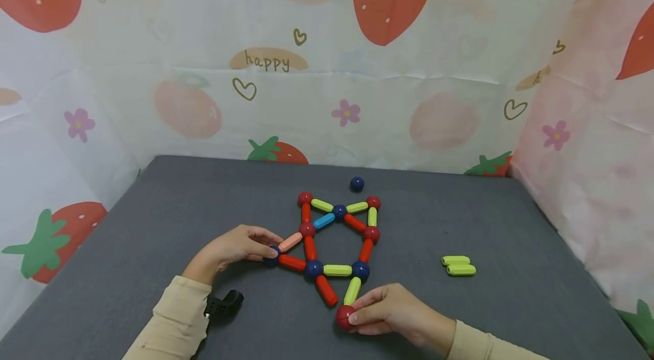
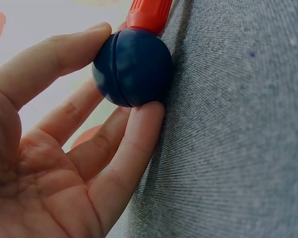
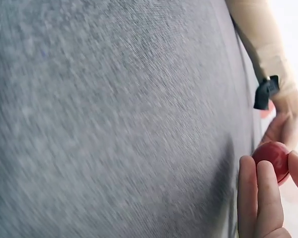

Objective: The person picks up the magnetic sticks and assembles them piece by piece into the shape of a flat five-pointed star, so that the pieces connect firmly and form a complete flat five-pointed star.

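On the grey tabletop lies a flat figure of coloured rods and balls. My left hand (image 1: 240,247) pinches a dark blue ball (image 2: 134,67) at the figure's left corner, where a red rod (image 1: 292,263) and an orange rod (image 1: 290,242) meet. With thumb and fingertips my right hand (image 1: 390,314) grips a red ball (image 1: 346,317) at the near end of a yellow-green rod (image 1: 352,291). Another red rod (image 1: 326,291) points from a blue ball (image 1: 314,270) toward that red ball, its near end a little apart from it.
Two loose yellow-green rods (image 1: 461,270) lie side by side at the right. A single blue ball (image 1: 357,184) sits behind the figure. Printed cloth (image 1: 327,104) walls off the back and sides of the table (image 1: 214,189). A black device (image 1: 225,303) is at the left wrist.
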`<state>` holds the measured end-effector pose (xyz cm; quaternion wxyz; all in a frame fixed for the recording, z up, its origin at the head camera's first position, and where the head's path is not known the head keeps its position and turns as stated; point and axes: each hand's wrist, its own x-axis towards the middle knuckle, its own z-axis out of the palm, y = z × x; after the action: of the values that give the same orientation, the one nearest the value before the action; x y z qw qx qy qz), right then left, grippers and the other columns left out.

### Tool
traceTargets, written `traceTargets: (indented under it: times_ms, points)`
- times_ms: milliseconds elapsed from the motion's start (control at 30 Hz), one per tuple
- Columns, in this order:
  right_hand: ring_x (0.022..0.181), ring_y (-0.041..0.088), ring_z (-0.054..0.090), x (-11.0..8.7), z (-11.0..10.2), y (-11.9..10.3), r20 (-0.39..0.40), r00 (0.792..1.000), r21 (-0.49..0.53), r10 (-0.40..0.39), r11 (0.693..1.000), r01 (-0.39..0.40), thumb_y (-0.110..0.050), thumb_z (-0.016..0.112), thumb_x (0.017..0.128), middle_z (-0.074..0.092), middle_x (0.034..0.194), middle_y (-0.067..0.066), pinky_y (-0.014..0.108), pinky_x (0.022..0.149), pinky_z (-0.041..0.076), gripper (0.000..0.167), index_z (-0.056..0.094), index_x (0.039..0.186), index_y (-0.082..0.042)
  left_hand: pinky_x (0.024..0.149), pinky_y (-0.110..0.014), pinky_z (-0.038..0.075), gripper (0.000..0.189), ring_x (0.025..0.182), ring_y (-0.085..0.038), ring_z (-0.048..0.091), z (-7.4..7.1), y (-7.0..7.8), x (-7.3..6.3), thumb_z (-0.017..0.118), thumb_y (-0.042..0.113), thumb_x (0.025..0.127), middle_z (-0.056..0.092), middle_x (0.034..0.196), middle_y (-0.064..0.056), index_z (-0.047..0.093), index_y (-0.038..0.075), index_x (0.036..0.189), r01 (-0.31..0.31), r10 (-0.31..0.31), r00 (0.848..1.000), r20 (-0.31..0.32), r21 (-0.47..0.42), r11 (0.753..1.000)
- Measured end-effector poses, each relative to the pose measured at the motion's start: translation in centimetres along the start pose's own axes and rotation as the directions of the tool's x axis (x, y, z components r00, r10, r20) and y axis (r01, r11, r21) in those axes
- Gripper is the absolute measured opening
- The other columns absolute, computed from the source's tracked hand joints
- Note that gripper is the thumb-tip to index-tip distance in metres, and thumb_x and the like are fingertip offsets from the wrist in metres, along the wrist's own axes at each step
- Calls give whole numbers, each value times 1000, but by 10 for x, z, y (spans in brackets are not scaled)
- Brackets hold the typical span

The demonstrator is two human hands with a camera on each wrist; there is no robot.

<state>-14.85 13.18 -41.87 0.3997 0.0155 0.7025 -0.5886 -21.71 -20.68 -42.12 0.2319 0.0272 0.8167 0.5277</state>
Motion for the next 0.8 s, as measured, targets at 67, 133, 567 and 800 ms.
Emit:
traceTargets:
  times_ms: [67,133,567,800]
  points:
    - [84,12,73,1,2,2,-2,1000,4,20,1000,-20,-9,73,89,76,102,10,28,80,61,27,71,112,4,91,-36,58,43,98,-15,62,0,0,0,77,21,86,67,121,-10,68,4,125,1,-1,1000,-2,0,1000]
    - [82,11,73,2,4,4,-5,999,13,42,999,-42,-9,73,89,76,100,11,26,78,61,25,72,111,4,91,-36,58,43,98,-16,62,0,0,0,77,21,86,67,121,-10,68,4,125,0,0,1000,-3,-1,1000]
    - [81,12,74,8,5,7,-29,996,74,80,994,-78,-13,74,89,78,97,10,27,78,61,19,75,103,-1,92,-37,58,42,98,-15,62,1,-1,0,77,21,86,68,122,-10,68,5,124,7,-7,1000,-13,-2,1000]
    - [81,10,74,6,2,5,-29,996,76,82,994,-80,-16,72,91,78,95,8,25,78,61,21,75,105,-1,92,-38,58,40,98,-16,63,3,3,-1,78,19,86,69,120,-11,70,4,122,4,-3,1000,-29,30,1000]
